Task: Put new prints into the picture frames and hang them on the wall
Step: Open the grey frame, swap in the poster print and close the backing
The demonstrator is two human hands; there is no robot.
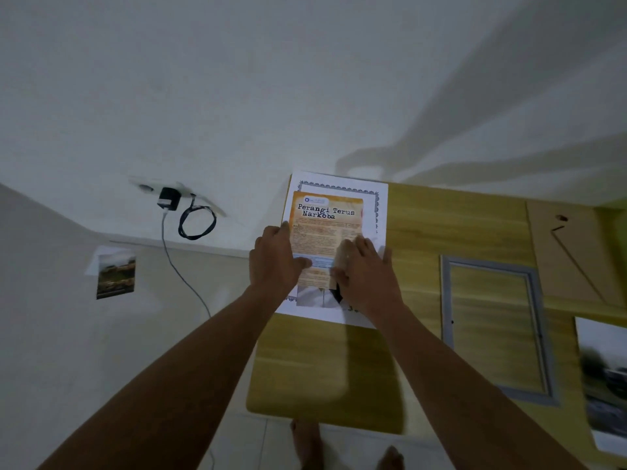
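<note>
Your main risk is creasing or skewing the print (334, 232): it is thin paper, and its far left corner seems to overhang the far left corner of the table (325, 368), so any uneven push from one palm could buckle it or slide it off the edge. A second risk is mixing sheets, since another print (607, 378) lies at the table's right edge and a loose photo (116, 276) sits on the floor to the left.

You have both hands flat on the orange print. Your left hand (276, 262) presses its left edge, fingers together, with the thumb reaching across the middle. Your right hand (364, 273) lies spread over the lower right part, covering some text. Neither hand is pinching the paper, as far as can be seen.

The empty grey frame (546, 351) lies on the table well to the right of your right hand, and the brown backing board (573, 252) rests near the far right corner.
</note>
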